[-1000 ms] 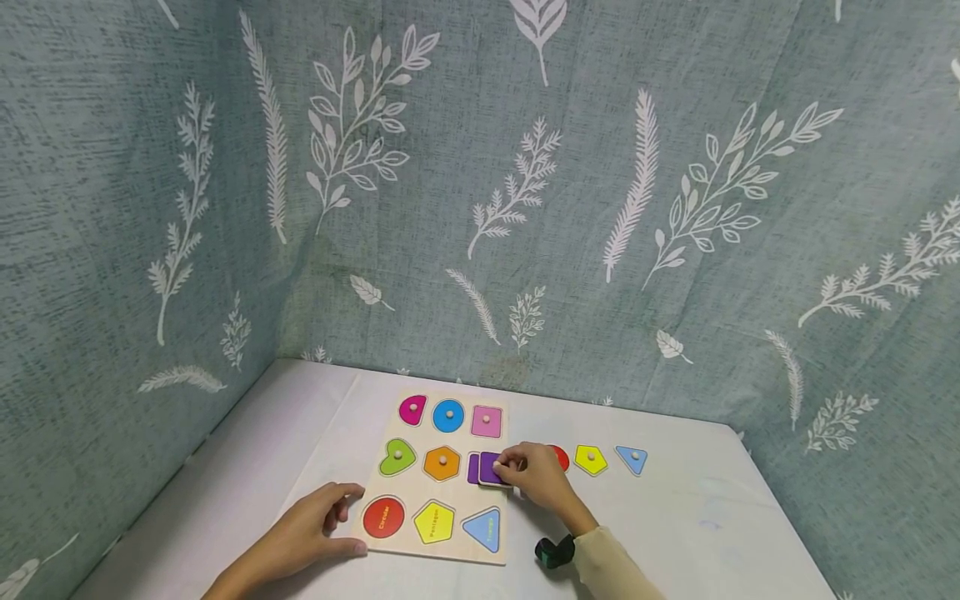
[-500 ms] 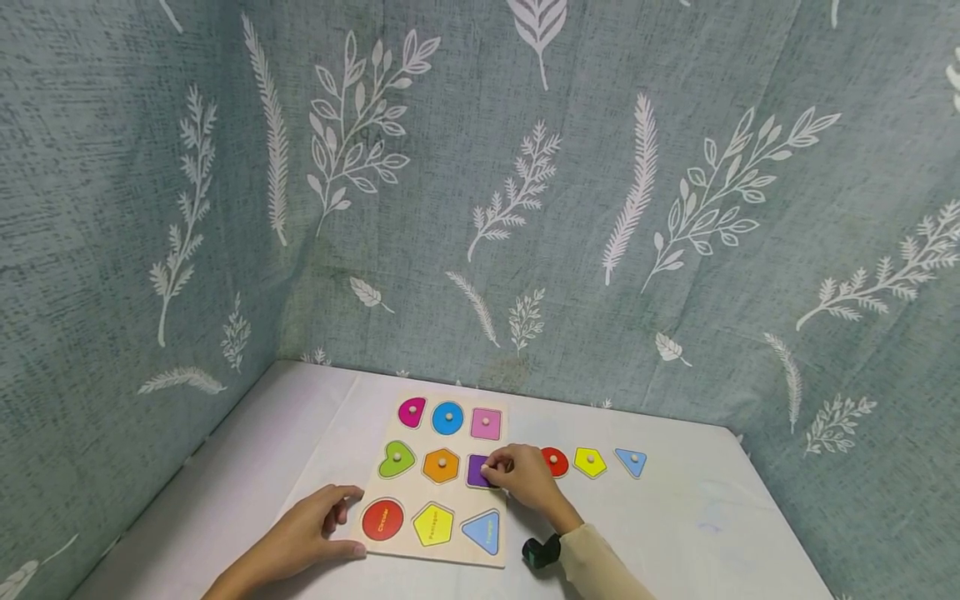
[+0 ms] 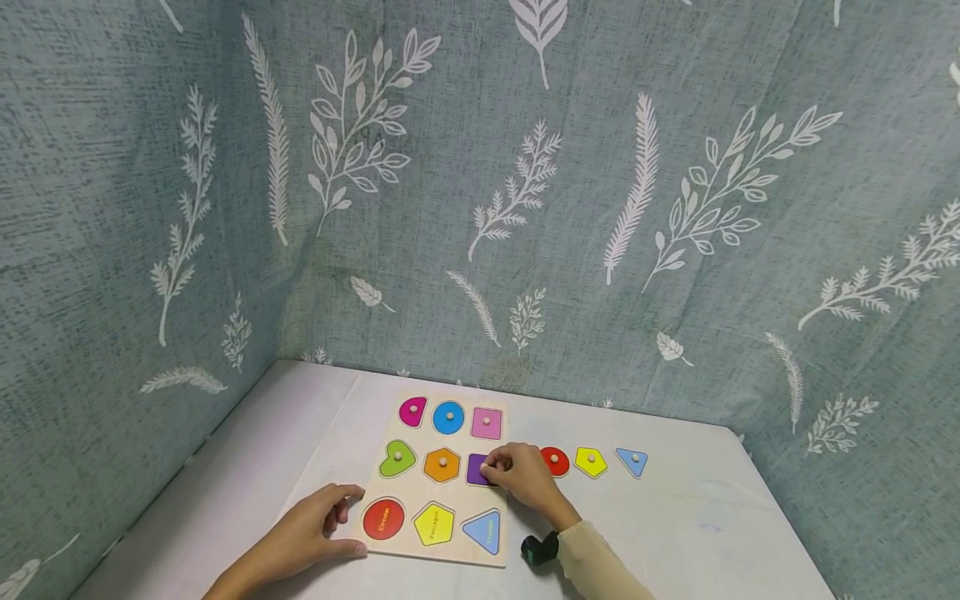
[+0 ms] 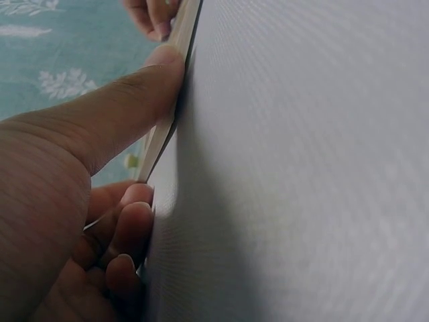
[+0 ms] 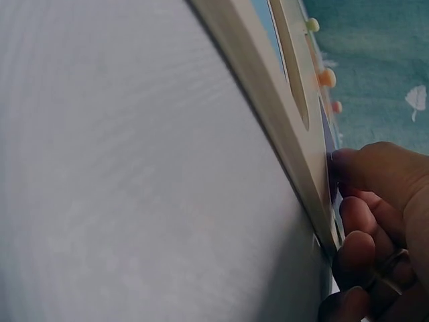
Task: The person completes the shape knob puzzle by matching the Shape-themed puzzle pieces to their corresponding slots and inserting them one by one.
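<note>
A wooden shape puzzle board (image 3: pixel 450 546) lies on the white table. My right hand (image 3: pixel 525 479) pinches the knob of the purple square piece (image 3: pixel 476 469), which sits in its place at the board's right edge; the hand covers part of it. In the right wrist view, the thumb and fingers (image 5: pixel 375 174) are at the purple piece. My left hand (image 3: pixel 311 529) holds the near left corner of the board, thumb at the near edge and fingers at the left side. The left wrist view shows that thumb (image 4: pixel 144 94) against the board's edge (image 4: pixel 161 137).
Right of the board lie knobbed pieces: a red circle (image 3: pixel 553 468), a yellow pentagon (image 3: pixel 581 464) and a blue triangle (image 3: pixel 628 463). The near row of recesses shows printed red, yellow and blue (image 3: pixel 483 527). Patterned cloth (image 3: pixel 480 208) stands behind the table.
The purple square piece has moved left and down from an overhanging position into its recess, carried by the right hand. In the last half second almost nothing moved. The left hand stays put.
</note>
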The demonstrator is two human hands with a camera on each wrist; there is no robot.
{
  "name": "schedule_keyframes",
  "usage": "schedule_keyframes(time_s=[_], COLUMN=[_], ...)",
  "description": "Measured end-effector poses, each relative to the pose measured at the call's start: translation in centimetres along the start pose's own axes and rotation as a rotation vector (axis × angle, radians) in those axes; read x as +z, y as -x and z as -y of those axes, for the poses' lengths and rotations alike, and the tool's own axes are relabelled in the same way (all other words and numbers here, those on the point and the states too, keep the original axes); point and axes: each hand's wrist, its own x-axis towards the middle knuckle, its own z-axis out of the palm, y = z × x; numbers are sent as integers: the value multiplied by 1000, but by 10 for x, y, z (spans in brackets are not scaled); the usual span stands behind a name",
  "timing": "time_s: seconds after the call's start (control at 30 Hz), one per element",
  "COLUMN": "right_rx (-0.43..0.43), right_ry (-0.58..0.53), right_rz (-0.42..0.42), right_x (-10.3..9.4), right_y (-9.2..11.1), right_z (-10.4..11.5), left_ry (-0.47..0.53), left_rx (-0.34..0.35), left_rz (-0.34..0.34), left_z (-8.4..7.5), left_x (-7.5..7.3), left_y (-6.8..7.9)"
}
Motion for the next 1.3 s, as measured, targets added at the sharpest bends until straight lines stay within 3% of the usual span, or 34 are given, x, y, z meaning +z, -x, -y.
schedule_keyframes(time_s=[0.53,0.77,1.0,1.3], right_rx=[53,26,-1,43], right_ry=[-22,-29,4,9], right_rz=[31,-12,-64,-125], right_x=[-7,-19,-38,-60], right_y=[1,5,9,19], right_z=[1,-10,-23,-43], left_ry=[8,-1,-13,-13], left_rx=[9,24,-11,-37], left_rz=[9,9,-5,-11], left_z=[1,-1,-3,-2], left_x=[0,-2,-1,2], left_y=[1,2,2,0])
